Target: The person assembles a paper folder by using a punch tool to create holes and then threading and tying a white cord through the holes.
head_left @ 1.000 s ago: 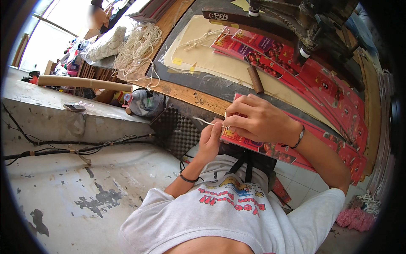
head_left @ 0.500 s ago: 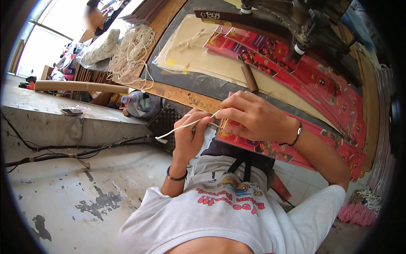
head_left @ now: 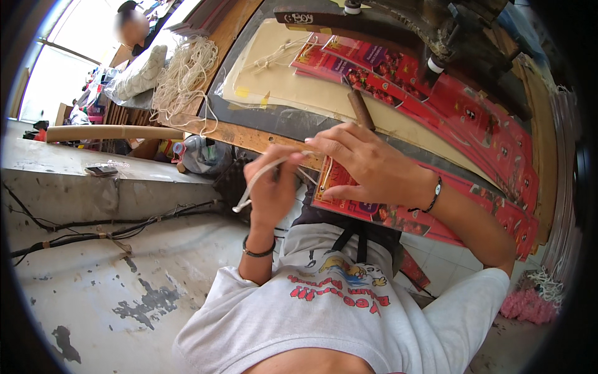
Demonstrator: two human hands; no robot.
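Trailing from pinching left fingers [head_left: 280, 153] — white cord [head_left: 256, 177]; right fingers [head_left: 335, 148] spread — red card [head_left: 387, 215] beneath.

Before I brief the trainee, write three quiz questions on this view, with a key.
1. Beside which hand does the free end of the white cord hang?
2. True or false: only the left wrist wears a bracelet.
3. The pink bundle shows at the: a) upper left, b) lower right, c) centre.

Key: 1. The left hand. 2. False; a bracelet is at the wrist of the right hand too. 3. b.
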